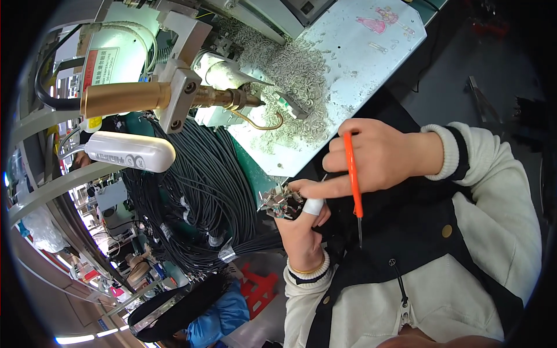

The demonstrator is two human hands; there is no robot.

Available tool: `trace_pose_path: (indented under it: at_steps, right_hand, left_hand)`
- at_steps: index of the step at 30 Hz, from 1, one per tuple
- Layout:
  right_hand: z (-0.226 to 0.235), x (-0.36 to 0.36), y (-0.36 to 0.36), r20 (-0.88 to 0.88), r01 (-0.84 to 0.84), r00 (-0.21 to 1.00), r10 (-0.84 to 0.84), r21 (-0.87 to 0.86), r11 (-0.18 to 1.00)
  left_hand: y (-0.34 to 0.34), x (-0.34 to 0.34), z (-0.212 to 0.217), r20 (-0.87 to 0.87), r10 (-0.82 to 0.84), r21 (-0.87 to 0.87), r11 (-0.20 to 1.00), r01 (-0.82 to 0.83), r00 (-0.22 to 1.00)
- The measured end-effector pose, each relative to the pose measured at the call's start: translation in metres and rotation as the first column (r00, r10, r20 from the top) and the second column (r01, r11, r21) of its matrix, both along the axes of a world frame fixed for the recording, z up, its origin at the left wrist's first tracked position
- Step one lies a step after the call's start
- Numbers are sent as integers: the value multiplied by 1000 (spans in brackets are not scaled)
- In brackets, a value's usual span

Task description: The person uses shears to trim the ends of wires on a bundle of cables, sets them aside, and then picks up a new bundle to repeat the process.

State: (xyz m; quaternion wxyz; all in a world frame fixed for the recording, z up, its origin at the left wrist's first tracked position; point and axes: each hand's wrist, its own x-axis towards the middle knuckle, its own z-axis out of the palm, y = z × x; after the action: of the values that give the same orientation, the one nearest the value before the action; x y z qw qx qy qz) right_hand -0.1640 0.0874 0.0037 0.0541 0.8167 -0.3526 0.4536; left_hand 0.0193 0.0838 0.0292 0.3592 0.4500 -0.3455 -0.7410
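My left hand [301,232] is closed around a bundle of small metal connector ends [279,203], which stick out past the fingers toward the cables. A white wrap [314,207] covers one finger there. From the right comes my right hand [377,156], with an orange-handled tool [351,168] tucked across its fingers. That tool's thin metal shaft points down toward my dark apron; whether it is a screwdriver or a pick I cannot tell. My right index finger reaches to the connector ends and appears to touch them.
A brass-coloured soldering head [127,98] is clamped above a white worktop [360,64] strewn with small metal clippings [301,75]. Thick coils of black cable [203,185] lie left of my hands. A white rounded housing [130,152] juts out below the soldering head. Another person's blue sleeve [217,313] shows at the bottom.
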Motion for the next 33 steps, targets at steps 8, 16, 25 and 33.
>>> trace_pose_path:
  at_steps: [8,16,25,33]
  right_hand:
    - [-16,6,-1,117,126,988,-99,-247,961]
    - [-9,18,22,487,-214,869,-90,532,819]
    - [-17,20,21,740,-489,631,-233,613,621]
    - [-9,9,23,109,-10,985,-131,803,596]
  left_hand:
    - [0,-2,0,-21,-46,61,997,47,999]
    - [9,-6,-23,354,206,-711,693,119,912]
    - [6,-9,-4,141,101,-191,979,-73,985]
    - [4,-8,-7,-28,122,-185,975,-126,992]
